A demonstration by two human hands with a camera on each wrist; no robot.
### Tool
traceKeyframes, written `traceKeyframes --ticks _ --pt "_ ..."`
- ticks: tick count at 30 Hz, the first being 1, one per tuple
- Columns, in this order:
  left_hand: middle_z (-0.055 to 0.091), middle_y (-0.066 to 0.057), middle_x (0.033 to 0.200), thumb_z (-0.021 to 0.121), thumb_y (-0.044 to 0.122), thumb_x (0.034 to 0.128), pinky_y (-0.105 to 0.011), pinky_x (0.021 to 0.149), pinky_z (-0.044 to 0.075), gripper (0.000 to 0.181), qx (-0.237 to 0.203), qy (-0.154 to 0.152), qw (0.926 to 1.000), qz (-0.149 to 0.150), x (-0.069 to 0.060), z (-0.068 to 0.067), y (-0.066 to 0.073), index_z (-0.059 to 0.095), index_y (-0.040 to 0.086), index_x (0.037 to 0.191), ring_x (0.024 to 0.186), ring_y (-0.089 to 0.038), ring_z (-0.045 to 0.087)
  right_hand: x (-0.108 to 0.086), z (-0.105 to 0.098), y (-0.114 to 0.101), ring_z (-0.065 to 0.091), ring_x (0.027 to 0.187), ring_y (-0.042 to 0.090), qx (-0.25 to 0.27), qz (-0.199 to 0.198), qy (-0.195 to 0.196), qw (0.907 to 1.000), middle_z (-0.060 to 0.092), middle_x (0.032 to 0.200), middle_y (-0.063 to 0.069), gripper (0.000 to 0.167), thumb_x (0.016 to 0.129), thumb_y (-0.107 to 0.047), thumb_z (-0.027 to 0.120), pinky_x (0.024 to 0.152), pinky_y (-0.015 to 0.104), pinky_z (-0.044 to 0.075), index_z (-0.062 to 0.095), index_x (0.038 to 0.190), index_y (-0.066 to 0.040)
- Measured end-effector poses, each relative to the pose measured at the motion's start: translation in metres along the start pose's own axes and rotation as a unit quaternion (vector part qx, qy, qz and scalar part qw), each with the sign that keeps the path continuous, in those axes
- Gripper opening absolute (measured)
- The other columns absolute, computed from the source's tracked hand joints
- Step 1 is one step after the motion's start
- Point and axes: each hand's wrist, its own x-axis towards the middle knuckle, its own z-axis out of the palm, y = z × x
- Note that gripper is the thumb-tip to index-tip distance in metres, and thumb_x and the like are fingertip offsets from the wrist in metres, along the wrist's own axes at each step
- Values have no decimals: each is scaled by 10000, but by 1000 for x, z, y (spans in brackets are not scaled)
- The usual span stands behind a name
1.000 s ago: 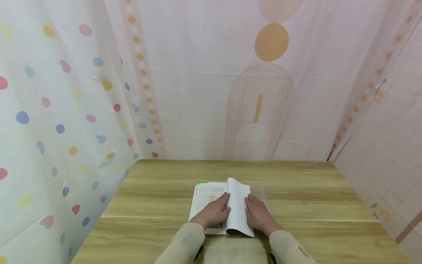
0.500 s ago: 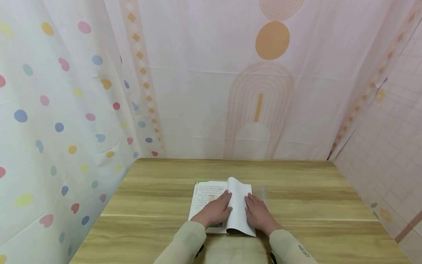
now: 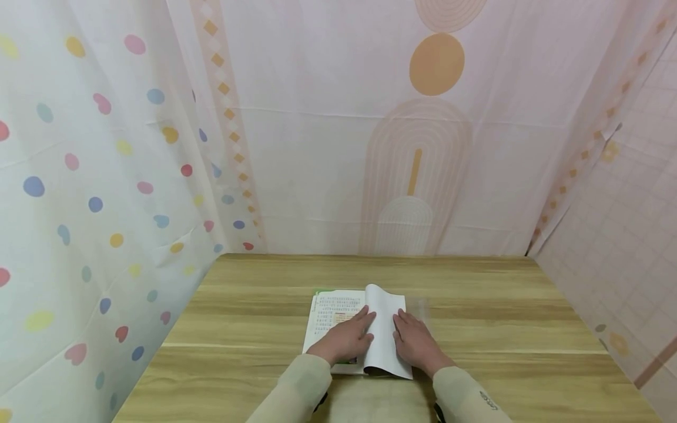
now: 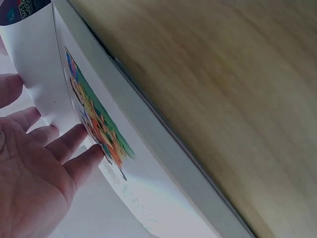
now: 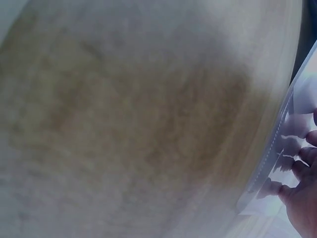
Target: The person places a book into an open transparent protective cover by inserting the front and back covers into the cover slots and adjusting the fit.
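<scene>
An open book (image 3: pixel 338 301) lies near the table's front edge, its left page printed with text and a colourful picture (image 4: pixel 99 121). At its right a white sheet (image 3: pixel 382 335) bulges up along the fold, its dark underside showing at the near end. My left hand (image 3: pixel 346 338) lies over the printed page, extended fingertips touching the white sheet by the fold. My right hand (image 3: pixel 415 341) rests at the sheet's right edge with fingers extended. Beneath the right hand in the right wrist view is a clear plastic edge (image 5: pixel 270 158) with a dotted line.
The wood-grain table (image 3: pixel 254 311) spreads around the book on every side. Patterned cloth hangings (image 3: pixel 317 176) rise behind it and at both sides. A faint clear plastic flap (image 3: pixel 422 308) juts out to the right of the book.
My left fingertips have slid slightly right over the white sheet. The sheet's right edge has shifted a little to the right and lies flatter. The right hand has stayed nearly still.
</scene>
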Motion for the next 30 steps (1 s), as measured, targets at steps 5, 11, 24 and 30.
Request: traceKeyframes --ticks 5,11,24,30 --pt "288 -86 1607 481 287 1026 -441 1106 358 533 79 -45 10000 -15 -2 -2 1 399 129 1529 1420 -267 367 -1 -1 -3 362 1385 436 56 -61 83 9999 425 1476 278 434 1008 -107 505 1114 594 267 490 1384 110" --pt "283 -78 1611 499 256 1010 -444 1109 353 536 -31 -79 10000 -26 -6 -8 -4 410 128 1523 1417 -274 369 -2 1 -11 375 1381 427 96 -116 66 9999 434 1468 279 440 1009 -115 502 1113 583 281 489 1384 114" --pt "326 -76 1593 535 247 986 -438 1007 457 508 884 -102 9960 75 -3 -7 2 483 134 1479 1363 -270 453 -2 6 -13 369 1388 420 -82 -142 52 9999 436 1474 265 450 1002 -148 538 1120 550 288 507 1375 102" --pt "321 -74 1595 523 242 997 -451 1037 432 517 645 -101 9979 -48 -6 -6 2 455 110 1493 1379 -267 430 -3 4 -14 358 1395 420 -62 -154 -11 9999 426 1483 261 458 1009 -157 528 1123 550 284 496 1388 97"
